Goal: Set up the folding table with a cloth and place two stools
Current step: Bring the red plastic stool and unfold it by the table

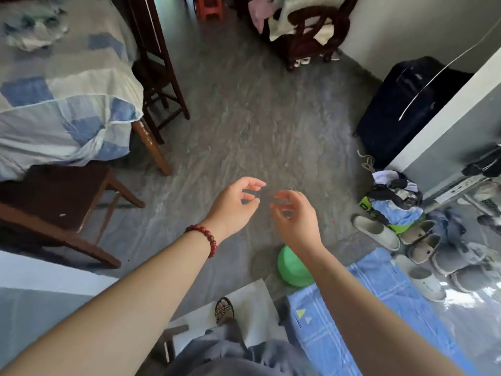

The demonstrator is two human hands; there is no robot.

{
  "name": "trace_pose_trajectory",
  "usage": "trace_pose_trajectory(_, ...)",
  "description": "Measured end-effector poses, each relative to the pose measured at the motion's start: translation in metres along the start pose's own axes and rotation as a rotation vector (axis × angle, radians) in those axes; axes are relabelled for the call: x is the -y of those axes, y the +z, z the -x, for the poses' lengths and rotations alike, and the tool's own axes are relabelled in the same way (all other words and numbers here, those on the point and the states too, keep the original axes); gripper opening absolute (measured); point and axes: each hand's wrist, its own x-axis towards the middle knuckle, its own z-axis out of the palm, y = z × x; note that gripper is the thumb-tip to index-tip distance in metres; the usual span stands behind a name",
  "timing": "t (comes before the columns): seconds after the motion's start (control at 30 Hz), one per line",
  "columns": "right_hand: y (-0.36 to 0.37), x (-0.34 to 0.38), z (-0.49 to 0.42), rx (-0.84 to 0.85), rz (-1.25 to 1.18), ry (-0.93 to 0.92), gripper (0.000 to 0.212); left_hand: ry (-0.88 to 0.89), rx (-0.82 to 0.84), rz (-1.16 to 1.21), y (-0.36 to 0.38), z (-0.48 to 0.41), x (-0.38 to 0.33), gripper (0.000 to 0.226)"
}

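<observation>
My left hand (233, 206), with a red bead bracelet on its wrist, and my right hand (296, 217) reach out side by side over the grey floor. The fingers of both are loosely curled and apart, and neither holds anything. Low in the view a white flat panel (252, 305) with a dark leg at its left lies by my sandalled foot; it looks like the folded table. A blue checked cloth (366, 313) lies to the right of it. A green round plastic thing (291, 271) sits partly behind my right forearm. A red plastic stool (208, 9) stands far off in the doorway.
A bed with a blue patchwork cover (62, 99) fills the left, with a dark wooden stool (62, 196) in front of it. A wooden chair (311, 28) draped with clothes stands at the back, a dark suitcase (401, 109) by the right wall, and slippers (376, 232) and clothes along the right.
</observation>
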Motion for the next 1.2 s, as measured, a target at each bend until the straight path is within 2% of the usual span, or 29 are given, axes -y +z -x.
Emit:
trace_pose_trajectory(0.23,0.038,0.015,-0.066,-0.085,-0.031,0.065,0.020,0.034,0.111,0.008,-0.036,-0.082,0.009,0.033)
trace_pose_trajectory(0.47,0.039,0.012,-0.125,-0.189,-0.022,0.174,0.018,0.076,0.248,-0.019,-0.042,-0.164,0.005,0.034)
trace_pose_trajectory(0.77,0.026,0.001,-0.247,-0.317,0.049,0.220,0.016,0.185,0.392,-0.067,-0.021,-0.299,-0.028,0.034)
trace_pose_trajectory(0.97,0.013,0.004,-0.298,-0.416,0.057,0.251,0.016,0.220,0.492,-0.082,-0.014,-0.362,-0.048,0.032)
trace_pose_trajectory(1.2,0.002,-0.007,-0.330,-0.595,0.098,0.388,0.015,0.297,0.724,-0.132,0.018,-0.428,-0.067,0.029)
